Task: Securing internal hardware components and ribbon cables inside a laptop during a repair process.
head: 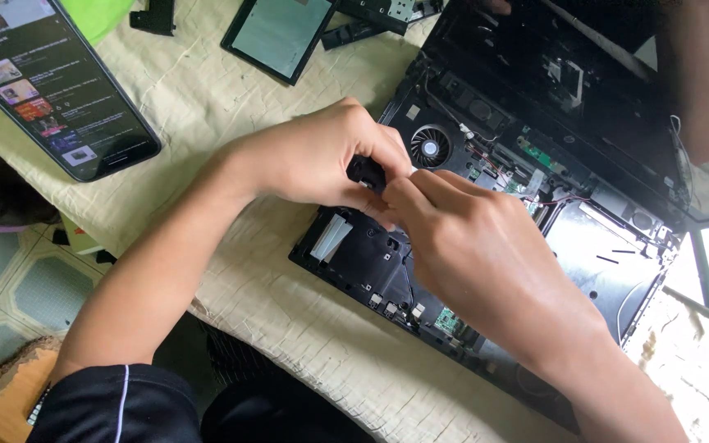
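I see both hands meeting over the opened laptop [486,213], at about center frame. My left hand [313,156] is clenched on a small black part [365,171], thumb and fingers wrapped around it, just at 9 o'clock of the fan [430,148]. My right hand [469,246] pinches at the same part from 4 o'clock; the fingertips are bunched tight, but I cannot tell what they hold beyond touching that part.

Risks, as I judge them: the part sits right above exposed boards and thin red and white wires [564,199] at 3 o'clock of the hands. A hard tug could snag or tear a wire, or lever against a connector. A slip could drop the part into the chassis or onto the fan blades. My right wrist rests over the lower boards, so pressure there could bend something.

The laptop overhangs the desk [207,90] edge at 6 o'clock; leaning on it may tip it. The phone [51,82] at 10 o'clock and the loose panel [276,34] at 12 o'clock lie well apart, low risk.
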